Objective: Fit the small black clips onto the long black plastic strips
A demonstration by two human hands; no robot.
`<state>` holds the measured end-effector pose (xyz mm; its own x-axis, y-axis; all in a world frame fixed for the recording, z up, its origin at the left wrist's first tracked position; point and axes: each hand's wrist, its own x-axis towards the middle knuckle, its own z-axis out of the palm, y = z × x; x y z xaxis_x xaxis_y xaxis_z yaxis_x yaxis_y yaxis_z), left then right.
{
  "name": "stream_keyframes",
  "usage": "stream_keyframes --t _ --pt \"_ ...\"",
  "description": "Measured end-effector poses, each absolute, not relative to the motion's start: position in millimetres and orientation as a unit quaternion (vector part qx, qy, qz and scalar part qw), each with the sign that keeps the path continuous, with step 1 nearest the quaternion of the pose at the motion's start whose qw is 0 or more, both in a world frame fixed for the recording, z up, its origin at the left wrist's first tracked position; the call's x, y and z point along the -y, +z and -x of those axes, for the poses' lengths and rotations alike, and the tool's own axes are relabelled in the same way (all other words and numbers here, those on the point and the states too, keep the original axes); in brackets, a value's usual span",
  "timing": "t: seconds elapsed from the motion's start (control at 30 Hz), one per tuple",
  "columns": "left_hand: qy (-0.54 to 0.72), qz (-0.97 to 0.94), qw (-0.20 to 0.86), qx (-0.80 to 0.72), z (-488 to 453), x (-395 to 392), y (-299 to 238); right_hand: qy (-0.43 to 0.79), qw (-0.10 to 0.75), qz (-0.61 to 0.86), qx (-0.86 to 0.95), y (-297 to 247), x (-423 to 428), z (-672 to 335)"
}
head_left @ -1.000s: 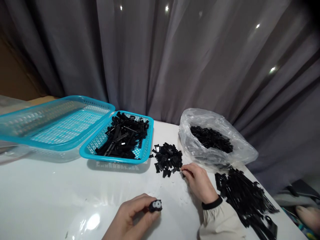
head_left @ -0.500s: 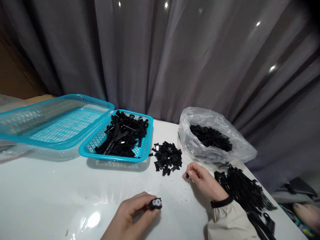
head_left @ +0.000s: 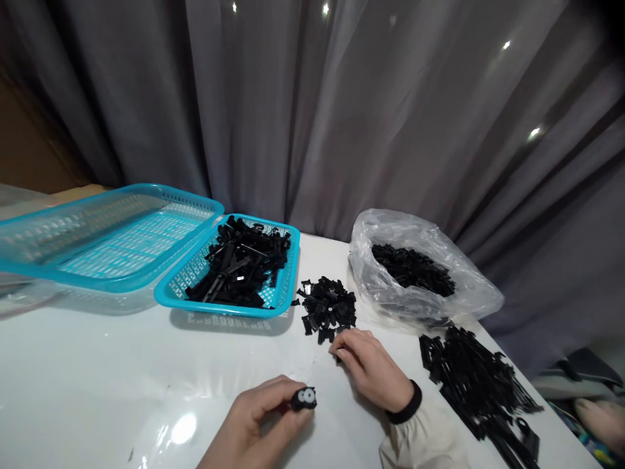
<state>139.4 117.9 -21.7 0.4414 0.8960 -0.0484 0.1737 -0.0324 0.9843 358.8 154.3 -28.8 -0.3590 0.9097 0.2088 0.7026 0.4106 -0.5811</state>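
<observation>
My left hand [head_left: 258,420] pinches a small black plastic part [head_left: 303,398] with two pale round discs on its end, held low over the white table. My right hand [head_left: 374,368] is closed at the fingertips on a small black piece [head_left: 338,357], mostly hidden by the fingers. It is beside the near edge of a pile of small black plastic pieces [head_left: 328,305]. A dark band circles the right wrist, above a cream sleeve.
A blue basket [head_left: 166,301] holds black parts; a larger blue basket [head_left: 112,283] stands left of it. A clear plastic bag [head_left: 371,293] of black parts sits at the back right. Long black strips [head_left: 481,378] lie by the right edge. A grey curtain [head_left: 322,130] hangs behind.
My right hand has moved left, toward my left hand, with the small black piece still in its fingertips. My left hand has stayed in place.
</observation>
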Motion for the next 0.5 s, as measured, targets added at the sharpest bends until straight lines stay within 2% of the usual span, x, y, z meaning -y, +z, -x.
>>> stream_keyframes --t 0.13,0.33,0.5 --pt "0.321 -0.64 0.556 -0.422 -139 -118 -20 0.217 0.267 0.514 0.785 -21 -153 -378" --pt "0.335 -0.647 0.541 -0.42 -138 -118 -19 0.332 0.506 0.475 0.639 -6 -142 -371" --pt "0.376 -0.653 0.516 -0.407 -136 -118 -16 0.432 0.542 0.389 0.607 8 -123 -333"
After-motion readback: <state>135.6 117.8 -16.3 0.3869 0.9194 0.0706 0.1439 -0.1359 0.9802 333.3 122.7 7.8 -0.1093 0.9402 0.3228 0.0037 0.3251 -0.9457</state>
